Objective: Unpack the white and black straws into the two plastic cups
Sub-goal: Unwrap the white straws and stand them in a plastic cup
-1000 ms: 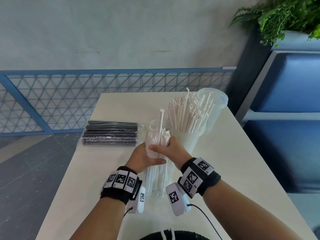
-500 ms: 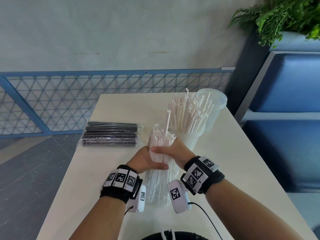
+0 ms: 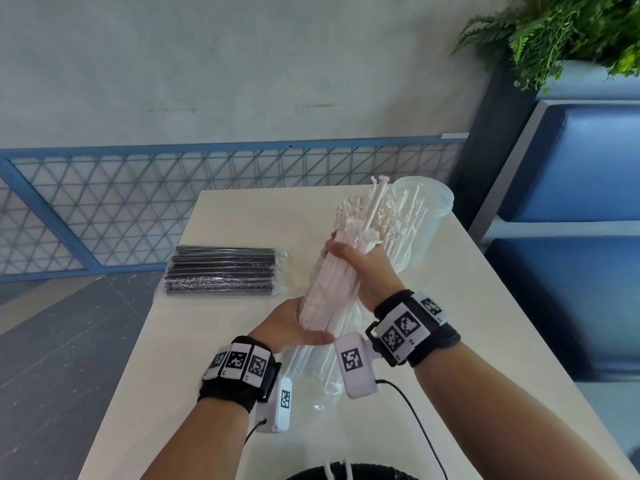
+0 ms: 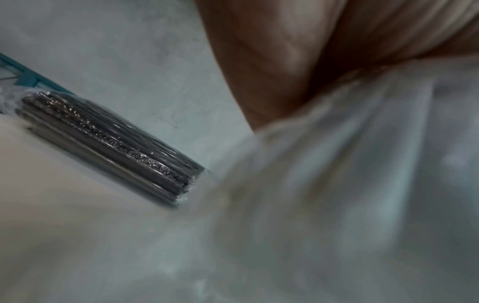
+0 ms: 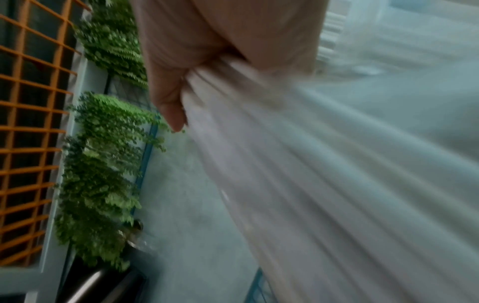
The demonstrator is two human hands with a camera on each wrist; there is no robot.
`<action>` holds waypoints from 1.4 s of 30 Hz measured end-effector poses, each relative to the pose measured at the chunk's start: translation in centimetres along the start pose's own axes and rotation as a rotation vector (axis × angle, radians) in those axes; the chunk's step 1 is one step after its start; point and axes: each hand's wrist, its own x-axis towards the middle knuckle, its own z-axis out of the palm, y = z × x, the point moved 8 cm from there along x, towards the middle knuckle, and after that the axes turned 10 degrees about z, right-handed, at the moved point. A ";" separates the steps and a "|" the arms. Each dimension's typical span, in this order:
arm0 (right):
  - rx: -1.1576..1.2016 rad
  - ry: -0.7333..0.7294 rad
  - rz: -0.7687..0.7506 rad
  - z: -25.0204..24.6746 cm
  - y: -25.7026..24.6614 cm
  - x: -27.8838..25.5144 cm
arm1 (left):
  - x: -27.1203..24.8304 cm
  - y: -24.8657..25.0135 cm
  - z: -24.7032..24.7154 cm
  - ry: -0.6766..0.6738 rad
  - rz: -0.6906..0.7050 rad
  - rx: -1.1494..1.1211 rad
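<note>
A bundle of white straws [image 3: 330,289] tilts up and to the right over the table; one straw sticks out above its top. My right hand [image 3: 363,271] grips the bundle near its upper end, seen blurred in the right wrist view as the white straws [image 5: 311,164]. My left hand [image 3: 291,323] holds the clear plastic bag [image 3: 322,372] round the bundle's lower end. Just behind stands a plastic cup [image 3: 401,254] full of white straws, and a second clear cup [image 3: 429,202] is behind it. A wrapped pack of black straws [image 3: 221,270] [image 4: 108,143] lies flat on the left.
The white table [image 3: 467,323] ends close on the right, beside a blue bench [image 3: 571,168]. A blue mesh railing [image 3: 138,202] runs behind the table. A plant [image 3: 571,29] hangs at upper right. A black cable [image 3: 415,420] trails from my right wrist.
My right hand has drawn the white straws up and back to the right, out of the bag. The bundle now leans toward the cup. My left hand now grips lower on the bundle.
</note>
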 end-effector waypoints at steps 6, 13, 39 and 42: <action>0.120 0.009 -0.040 -0.7 -2.5 0.4 | -0.3 -0.3 -0.6 0.040 0.016 -0.023; -0.083 -0.234 0.049 1.4 2.4 -0.2 | 0.1 0.6 -0.5 0.045 0.043 -0.027; 0.023 0.391 -0.499 -2.5 -14.8 -2.4 | 0.0 -0.7 -3.7 0.423 0.181 -0.141; 0.007 0.414 -0.579 -2.4 -16.5 -3.0 | 0.1 -0.9 -3.8 0.450 0.170 -0.186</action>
